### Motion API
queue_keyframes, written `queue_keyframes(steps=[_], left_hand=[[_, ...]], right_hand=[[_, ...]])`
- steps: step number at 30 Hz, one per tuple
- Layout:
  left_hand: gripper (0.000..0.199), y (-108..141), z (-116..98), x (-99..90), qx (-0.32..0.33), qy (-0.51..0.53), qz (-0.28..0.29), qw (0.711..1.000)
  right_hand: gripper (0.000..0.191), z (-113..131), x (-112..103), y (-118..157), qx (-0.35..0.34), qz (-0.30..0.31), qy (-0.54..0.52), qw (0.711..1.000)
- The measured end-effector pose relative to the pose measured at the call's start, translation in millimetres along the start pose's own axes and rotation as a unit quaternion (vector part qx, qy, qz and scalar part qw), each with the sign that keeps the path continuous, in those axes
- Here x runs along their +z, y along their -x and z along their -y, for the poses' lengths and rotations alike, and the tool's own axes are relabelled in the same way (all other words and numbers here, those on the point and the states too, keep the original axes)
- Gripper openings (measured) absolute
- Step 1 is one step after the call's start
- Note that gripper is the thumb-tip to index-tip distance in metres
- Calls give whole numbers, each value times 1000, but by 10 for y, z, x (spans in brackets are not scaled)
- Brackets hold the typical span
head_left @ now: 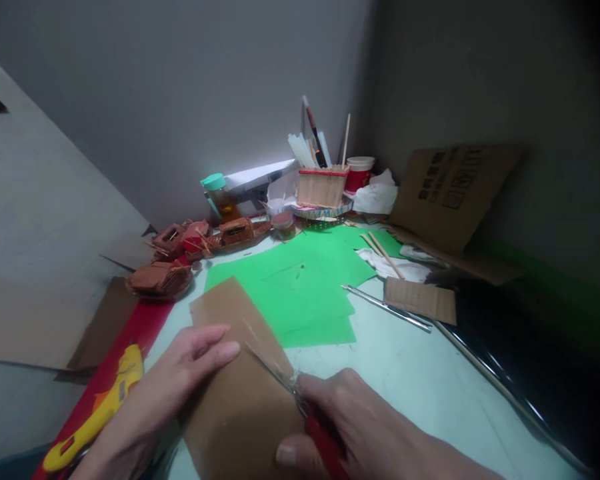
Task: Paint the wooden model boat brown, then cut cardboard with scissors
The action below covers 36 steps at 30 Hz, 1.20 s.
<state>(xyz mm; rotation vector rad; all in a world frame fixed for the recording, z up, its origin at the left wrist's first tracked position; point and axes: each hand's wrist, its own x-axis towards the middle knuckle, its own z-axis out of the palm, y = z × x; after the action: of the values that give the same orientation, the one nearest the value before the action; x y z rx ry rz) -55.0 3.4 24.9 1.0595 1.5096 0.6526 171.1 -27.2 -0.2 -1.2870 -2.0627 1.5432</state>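
A brown piece of cardboard (250, 407) lies at a slant in front of me, its far end over the green sheets (305, 287). My left hand (190, 367) grips its left side, with thumb and forefinger on top; the other fingers are mostly hidden. Red-handled scissors (305, 403) are in my right hand (340, 413), their blades over the cardboard and pointing up and left. The blade tips are close to my left thumb. A short pale line marks the cardboard just beyond the tips.
A yellow glue gun (105, 413) lies at the left. Several brown model boats (235, 233) stand behind it. Beyond the green sheets is a wooden stick box (323, 187) with brushes and glue sticks. Metal rods (387, 308), a corrugated cardboard strip (420, 300) and a cardboard box (445, 200) are at right.
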Motion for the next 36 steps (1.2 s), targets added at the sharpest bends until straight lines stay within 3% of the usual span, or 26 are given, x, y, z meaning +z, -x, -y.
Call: queue_keyframes(steps=[8, 13, 19, 22, 25, 28, 31, 36], left_hand=[[27, 57, -27, 16, -5, -17, 43, 999], [41, 15, 7, -22, -18, -30, 17, 999], [39, 4, 12, -26, 12, -65, 61, 996], [38, 24, 20, -26, 4, -79, 73, 994], [37, 41, 26, -40, 0, -86, 84, 993], [37, 40, 26, -59, 0, -78, 93, 993], [36, 26, 21, -74, 5, -89, 84, 992], [32, 35, -2, -76, 32, -122, 86, 988]], right_hand=[[24, -69, 49, -1, 8, 6, 2, 1000], [26, -129, 111, -3, 13, -27, 43, 999], [27, 93, -65, 87, 39, 13, -32, 999], [37, 183, -93, 172, 64, -7, 3, 998], [33, 147, -20, 163, 46, -20, 38, 998], [23, 12, 88, 52, 22, 0, 29, 999], [25, -93, 137, -37, -7, -19, 3, 1000], [24, 1, 66, 83, 2, -19, -31, 999]])
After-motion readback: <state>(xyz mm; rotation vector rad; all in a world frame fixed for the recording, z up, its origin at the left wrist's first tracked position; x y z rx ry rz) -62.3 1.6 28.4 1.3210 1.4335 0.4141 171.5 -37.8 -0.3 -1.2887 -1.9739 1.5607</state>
